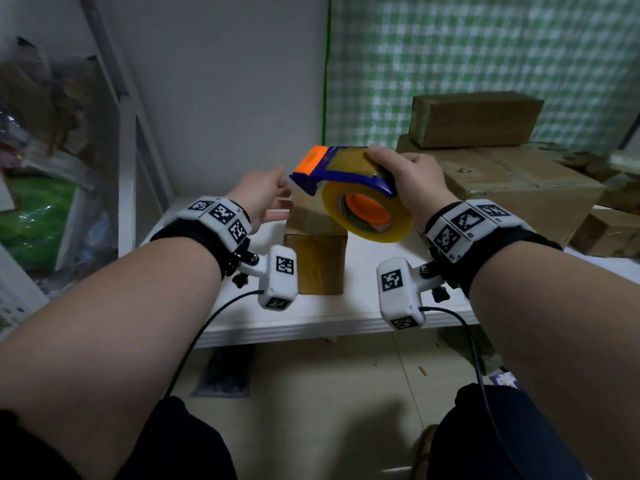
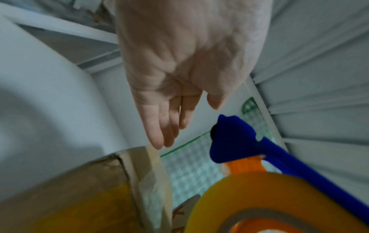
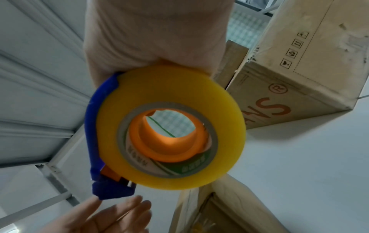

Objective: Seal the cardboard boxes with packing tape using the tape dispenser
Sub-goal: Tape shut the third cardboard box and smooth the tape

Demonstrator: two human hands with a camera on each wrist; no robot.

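Note:
My right hand [image 1: 405, 178] grips a blue and orange tape dispenser [image 1: 343, 174] with a yellowish tape roll [image 1: 367, 213], holding it in the air above a small upright cardboard box [image 1: 317, 258] on the white table [image 1: 311, 317]. In the right wrist view the tape roll [image 3: 169, 127] fills the centre and the dispenser's blue frame [image 3: 93, 126] curves down its left side. My left hand [image 1: 263, 199] is open, fingers straight, beside the box's top left and just under the dispenser's nose. In the left wrist view its fingers [image 2: 159, 126] hover over the box edge [image 2: 139, 165].
Larger cardboard boxes [image 1: 512, 181] are stacked at the back right of the table, a long one [image 1: 474, 119] on top. A white metal frame [image 1: 128, 174] and cluttered shelves stand at the left. The wall behind is white and green checked. The floor lies below the table's front edge.

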